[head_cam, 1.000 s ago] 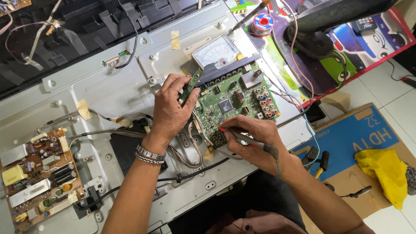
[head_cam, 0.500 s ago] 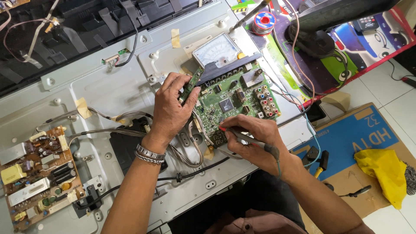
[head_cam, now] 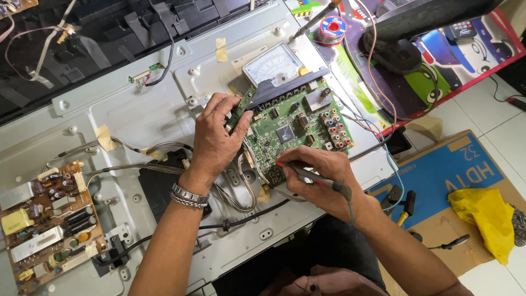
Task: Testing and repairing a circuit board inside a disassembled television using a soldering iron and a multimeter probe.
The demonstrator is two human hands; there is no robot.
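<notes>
Green circuit board (head_cam: 296, 129) is seen lying flat on the grey metal back panel (head_cam: 137, 115) of an opened flat screen. All places below are taken from this board.

- Left hand (head_cam: 216, 137): laid over the board's left edge, fingers curled. A narrow green strip board (head_cam: 241, 107) is pinched upright between thumb and fingertips at the board's upper left corner. A metal bracelet (head_cam: 189, 195) is worn at the wrist.
- Right hand (head_cam: 318, 175): closed around a slim probe (head_cam: 298, 171), held like a pen, its red tip touched to the board's lower left edge. A thin lead is trailed back from the probe along the wrist.
- Analogue meter (head_cam: 272, 64): just above the board, dial face up.
- Solder reel (head_cam: 332, 26): well above and right of the board.
- Brown power board (head_cam: 46, 219): far to the left, at the panel's lower corner.
- Yellow cloth (head_cam: 485, 216): well to the right, on a blue carton (head_cam: 438, 175).
- Grey cable bundle (head_cam: 235, 192): looped just below the board's left side.

Handling, as judged: the board is light and stiff but fragile, with raised parts and a block of coloured jacks on the right. It is best gripped by bare edges or corners, never by components. The strip board is thin and likely easily bent.
</notes>
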